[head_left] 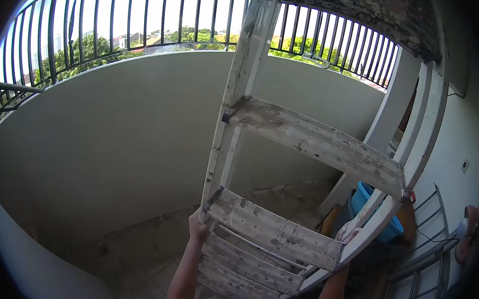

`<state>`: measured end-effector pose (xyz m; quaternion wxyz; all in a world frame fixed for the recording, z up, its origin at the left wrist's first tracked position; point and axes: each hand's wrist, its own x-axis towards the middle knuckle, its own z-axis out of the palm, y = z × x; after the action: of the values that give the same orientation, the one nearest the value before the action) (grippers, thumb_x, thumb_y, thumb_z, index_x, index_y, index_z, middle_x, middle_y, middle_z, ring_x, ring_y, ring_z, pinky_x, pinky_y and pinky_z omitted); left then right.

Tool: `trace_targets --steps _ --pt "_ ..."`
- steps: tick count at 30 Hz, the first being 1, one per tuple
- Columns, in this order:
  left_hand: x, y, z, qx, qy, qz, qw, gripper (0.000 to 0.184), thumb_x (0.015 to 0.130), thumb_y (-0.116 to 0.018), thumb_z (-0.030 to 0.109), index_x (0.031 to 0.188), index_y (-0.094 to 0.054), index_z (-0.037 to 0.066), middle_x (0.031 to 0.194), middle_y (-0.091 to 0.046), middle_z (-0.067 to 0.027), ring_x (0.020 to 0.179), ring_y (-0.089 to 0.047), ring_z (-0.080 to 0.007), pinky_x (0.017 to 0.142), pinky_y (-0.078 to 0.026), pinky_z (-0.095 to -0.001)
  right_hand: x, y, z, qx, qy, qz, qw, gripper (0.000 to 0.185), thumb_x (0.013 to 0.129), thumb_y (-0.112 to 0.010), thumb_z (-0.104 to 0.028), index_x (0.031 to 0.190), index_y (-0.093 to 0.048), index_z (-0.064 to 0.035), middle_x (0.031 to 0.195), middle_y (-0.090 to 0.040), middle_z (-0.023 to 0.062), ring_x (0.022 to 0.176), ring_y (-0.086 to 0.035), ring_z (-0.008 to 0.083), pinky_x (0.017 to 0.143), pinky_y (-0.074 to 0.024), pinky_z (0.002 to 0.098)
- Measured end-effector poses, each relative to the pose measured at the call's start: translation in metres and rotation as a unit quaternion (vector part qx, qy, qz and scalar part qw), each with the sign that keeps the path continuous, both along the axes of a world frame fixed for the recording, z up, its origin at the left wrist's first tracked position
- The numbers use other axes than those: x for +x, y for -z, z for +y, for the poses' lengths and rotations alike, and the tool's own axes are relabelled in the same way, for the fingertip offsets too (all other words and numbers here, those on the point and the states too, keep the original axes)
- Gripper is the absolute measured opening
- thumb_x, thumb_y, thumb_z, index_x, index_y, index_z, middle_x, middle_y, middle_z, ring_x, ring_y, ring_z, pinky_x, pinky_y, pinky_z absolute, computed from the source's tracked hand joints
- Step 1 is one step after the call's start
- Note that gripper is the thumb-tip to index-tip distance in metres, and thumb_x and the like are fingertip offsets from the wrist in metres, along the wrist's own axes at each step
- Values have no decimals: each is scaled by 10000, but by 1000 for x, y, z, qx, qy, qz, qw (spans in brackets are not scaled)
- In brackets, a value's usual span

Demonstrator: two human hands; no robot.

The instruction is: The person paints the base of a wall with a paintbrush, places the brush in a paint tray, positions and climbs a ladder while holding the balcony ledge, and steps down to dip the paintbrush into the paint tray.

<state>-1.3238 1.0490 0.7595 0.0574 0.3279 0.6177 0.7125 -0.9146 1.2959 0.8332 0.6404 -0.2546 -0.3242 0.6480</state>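
A paint-stained stepladder (316,142) stands tilted in front of me, its worn steps running down toward my body. My left hand (199,227) is wrapped round the ladder's left rail beside a lower step. On the other side, my right hand (348,235) grips the right rail near the end of the same step. The rail and step partly hide its fingers.
Behind the ladder is a low curved wall (134,128) topped by black railings (114,25). Blue basins (389,228) sit at the right, near a metal rack (433,220) and a pink fan (464,240). A wall socket (465,165) is further right.
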Motion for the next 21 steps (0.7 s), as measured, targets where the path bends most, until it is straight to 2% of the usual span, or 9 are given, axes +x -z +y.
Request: trace_targets --steps 2,5,7,11,13,15,19,21 --pt "0 7 -7 -12 20 -22 999 299 791 -695 196 998 -672 -18 831 -699 -91 779 -629 -122 718 -495 -307 5 -2 -11 -6 27 -2 1000 405 973 -546 -477 1084 -502 -91 852 -549 41 640 -540 133 514 -465 230" --pt "2 -2 1 6 56 -41 998 314 803 -726 251 974 -687 -10 816 -698 -76 769 -616 -116 710 -490 -302 9 13 0 3 153 -51 987 407 981 -546 -430 1286 -482 -168 1058 -593 64 818 -595 128 633 -519 222" --pt "-4 4 7 16 65 -26 997 326 813 -734 274 980 -692 -3 817 -699 -67 768 -611 -115 715 -490 -305 10 9 -21 90 200 -131 967 467 996 -504 -431 1403 -439 -212 1191 -589 79 934 -609 136 711 -536 227" --pt "-12 4 24 42 98 -17 994 309 809 -736 265 958 -692 -2 794 -696 -55 756 -600 -110 720 -486 -305 12 -13 -31 140 212 -186 949 455 996 -503 -421 1389 -444 -200 1185 -588 81 934 -609 140 714 -536 233" --pt "-7 4 17 -29 89 -55 994 297 798 -738 259 917 -681 -6 762 -682 -64 734 -580 -96 692 -477 -317 14 -24 -23 148 206 -212 944 449 996 -503 -416 1382 -446 -194 1182 -587 83 934 -608 142 716 -537 236" --pt "-13 3 29 -37 103 -30 994 313 781 -737 266 873 -655 -21 714 -656 -112 667 -568 -144 659 -462 -343 16 -30 -25 165 208 -234 935 443 996 -502 -410 1375 -448 -188 1179 -586 84 934 -608 144 718 -537 239" --pt "-12 5 23 -40 54 17 998 354 767 -727 283 854 -625 -46 678 -595 -205 599 -527 -301 639 -452 -388 8 -46 -16 189 199 -264 925 431 996 -502 -400 1361 -452 -177 1173 -584 86 933 -608 148 721 -537 244" --pt "-18 11 30 -51 79 -5 996 356 768 -728 282 843 -618 -48 680 -597 -206 604 -534 -286 649 -452 -389 1 -52 -16 196 208 -283 916 425 996 -501 -395 1354 -454 -171 1170 -584 88 933 -607 150 723 -538 247"
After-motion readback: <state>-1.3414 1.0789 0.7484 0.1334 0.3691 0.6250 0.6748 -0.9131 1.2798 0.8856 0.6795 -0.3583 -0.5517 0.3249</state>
